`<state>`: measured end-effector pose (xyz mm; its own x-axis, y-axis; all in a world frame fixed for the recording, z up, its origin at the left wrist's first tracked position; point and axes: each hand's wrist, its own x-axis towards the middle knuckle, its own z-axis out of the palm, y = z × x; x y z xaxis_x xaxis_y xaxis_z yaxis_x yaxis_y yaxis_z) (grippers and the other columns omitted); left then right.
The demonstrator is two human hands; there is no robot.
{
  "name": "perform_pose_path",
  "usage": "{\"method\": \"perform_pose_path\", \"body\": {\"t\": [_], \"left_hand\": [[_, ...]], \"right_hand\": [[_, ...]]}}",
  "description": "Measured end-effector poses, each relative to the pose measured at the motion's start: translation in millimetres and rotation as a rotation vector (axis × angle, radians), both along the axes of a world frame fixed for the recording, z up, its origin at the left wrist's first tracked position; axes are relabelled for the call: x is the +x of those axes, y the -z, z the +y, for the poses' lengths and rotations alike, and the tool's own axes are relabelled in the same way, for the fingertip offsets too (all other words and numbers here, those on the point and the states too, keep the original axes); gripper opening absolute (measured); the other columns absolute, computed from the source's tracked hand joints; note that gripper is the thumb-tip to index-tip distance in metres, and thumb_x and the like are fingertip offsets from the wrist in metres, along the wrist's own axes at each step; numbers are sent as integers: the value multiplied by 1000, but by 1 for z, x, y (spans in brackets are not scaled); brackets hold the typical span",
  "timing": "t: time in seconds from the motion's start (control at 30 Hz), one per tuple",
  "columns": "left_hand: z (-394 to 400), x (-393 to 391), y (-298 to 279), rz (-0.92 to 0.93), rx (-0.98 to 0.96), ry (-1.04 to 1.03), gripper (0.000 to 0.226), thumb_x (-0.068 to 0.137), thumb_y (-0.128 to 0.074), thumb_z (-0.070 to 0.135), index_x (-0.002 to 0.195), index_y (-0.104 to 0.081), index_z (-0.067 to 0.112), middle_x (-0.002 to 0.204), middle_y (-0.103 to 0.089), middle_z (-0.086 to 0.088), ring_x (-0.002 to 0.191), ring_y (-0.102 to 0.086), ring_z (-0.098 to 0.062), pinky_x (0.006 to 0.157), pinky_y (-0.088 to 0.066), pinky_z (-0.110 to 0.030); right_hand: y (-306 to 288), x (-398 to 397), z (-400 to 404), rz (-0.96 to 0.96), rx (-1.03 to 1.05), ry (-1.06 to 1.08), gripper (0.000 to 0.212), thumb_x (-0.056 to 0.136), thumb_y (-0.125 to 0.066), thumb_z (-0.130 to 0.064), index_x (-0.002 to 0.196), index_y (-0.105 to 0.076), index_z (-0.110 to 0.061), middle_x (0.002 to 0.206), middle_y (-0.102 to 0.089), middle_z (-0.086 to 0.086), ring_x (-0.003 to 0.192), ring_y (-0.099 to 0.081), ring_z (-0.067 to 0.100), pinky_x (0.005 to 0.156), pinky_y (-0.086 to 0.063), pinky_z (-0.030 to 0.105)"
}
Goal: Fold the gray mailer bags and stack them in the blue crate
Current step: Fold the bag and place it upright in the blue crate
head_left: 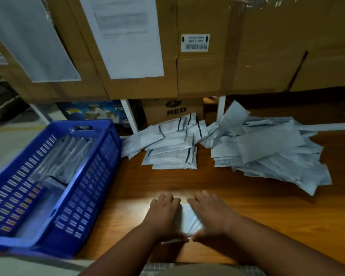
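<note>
Wooden table [267,216] bears blue crate [84,196], mailer bags [267,152].

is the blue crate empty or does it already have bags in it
Not empty: gray mailer bags already lie inside the blue crate, visible above its walls. How many cannot be told.

Glossy wooden table [267,206] — slotted blue plastic crate [84,188], smooth gray plastic mailers [267,152], matt cardboard boxes [207,72]

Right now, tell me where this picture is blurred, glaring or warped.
Head view: the hands and the bag under them are motion-blurred; a bright light patch glares on the table by the fingers; the room is dim; the wide lens bends the crate and boxes.
</note>
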<state>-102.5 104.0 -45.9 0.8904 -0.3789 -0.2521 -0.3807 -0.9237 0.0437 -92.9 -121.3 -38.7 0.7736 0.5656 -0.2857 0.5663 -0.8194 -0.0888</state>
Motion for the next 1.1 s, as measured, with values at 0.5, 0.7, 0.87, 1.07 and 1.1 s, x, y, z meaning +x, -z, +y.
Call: {"method": "perform_pose_path", "body": {"t": [0.5,0.7,0.87,1.07,1.1], "left_hand": [[158,50,-180,-225,-383,-371,30,88,-80,54,85,-68,27,78,-67,7,72,-63,-7,66,-55,-40],[226,62,-222,-410,-349,-515,22,95,-73,44,87,-69,24,79,-65,7,74,-62,-11,69,-57,-39],[268,67,-226,-478,-424,-623,16,85,-65,37,90,-72,24,78,-66,6,71,-62,-9,65,-59,-41],[316,84,-179,-361,-369,-768,18,80,-74,33,75,-66,17,70,-65,0,69,-62,-21,61,-53,-38],[322,88,-169,-336,-364,-784,22,79,-73,31,70,-62,15,66,-61,-1,67,-61,-22,57,-48,-36]], "right_hand": [[-163,137,130,-5,237,-166,12,102,-66,-46,106,-59,-37,107,-62,-10,96,-59,15,83,-53,41],[-220,199,225,-129,256,-258,2,102,-65,-40,103,-63,-38,103,-64,-13,94,-62,13,85,-57,45],[-241,232,307,-262,187,-339,8,101,-58,-42,104,-65,-38,108,-64,-9,100,-60,20,91,-53,46],[-226,260,391,-258,45,-472,12,102,-60,-28,107,-70,-32,113,-53,-7,105,-47,15,86,-37,33],[-216,265,404,-240,-6,-481,14,100,-62,-27,110,-70,-34,119,-57,-6,108,-49,18,87,-41,35]]}}
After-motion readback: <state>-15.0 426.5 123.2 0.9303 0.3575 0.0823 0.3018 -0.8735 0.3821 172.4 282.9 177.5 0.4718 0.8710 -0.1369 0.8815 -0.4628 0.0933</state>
